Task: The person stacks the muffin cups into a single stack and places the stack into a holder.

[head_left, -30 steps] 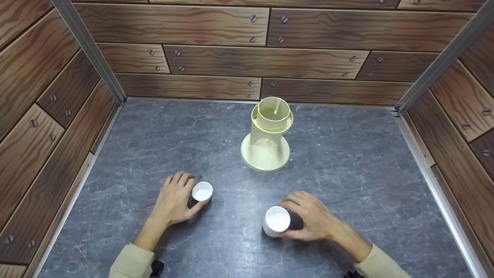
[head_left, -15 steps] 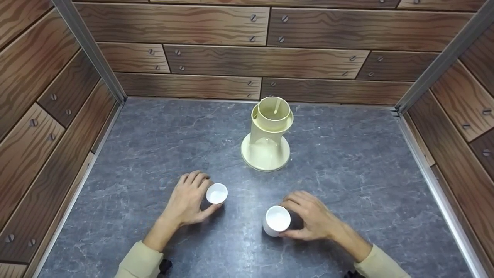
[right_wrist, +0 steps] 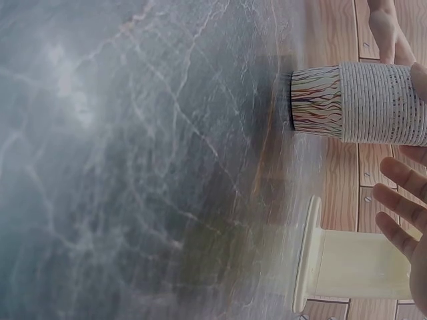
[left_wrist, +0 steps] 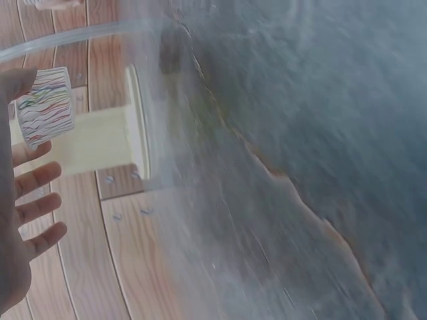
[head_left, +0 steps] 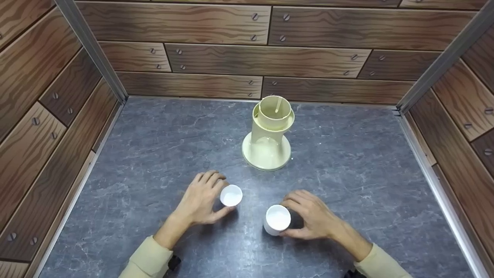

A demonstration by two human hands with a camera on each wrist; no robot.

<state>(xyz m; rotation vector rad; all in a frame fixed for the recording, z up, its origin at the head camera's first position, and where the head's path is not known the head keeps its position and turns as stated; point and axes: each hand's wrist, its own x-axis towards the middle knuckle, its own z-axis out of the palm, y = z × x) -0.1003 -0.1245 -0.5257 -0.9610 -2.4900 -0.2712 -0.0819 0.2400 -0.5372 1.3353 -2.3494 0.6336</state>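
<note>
My left hand (head_left: 202,199) pinches a single paper cup (left_wrist: 45,107) between thumb and index finger, its other fingers spread. That cup is white inside, with wavy coloured lines outside, and is held above the tabletop, mouth up. To the right, my right hand (head_left: 310,216) grips a stack of nested paper cups (right_wrist: 380,101) near its upper end, with the lower fingers spread away. The stack stands upright on the table, rims layered above one patterned cup wall. From the head view, only the white inside of the top cup (head_left: 278,217) and part of its side show.
Behind the hands stands a cream cylindrical holder (head_left: 267,152) with a wide round base and an inner open tube holding a thin strip. The grey marbled tabletop (head_left: 162,143) is enclosed by wood-patterned walls (head_left: 216,58) with metal edge rails.
My left hand has moved right with the single paper cup, bringing it closer to the stack. The right hand and the stack of paper cups have stayed in place.
</note>
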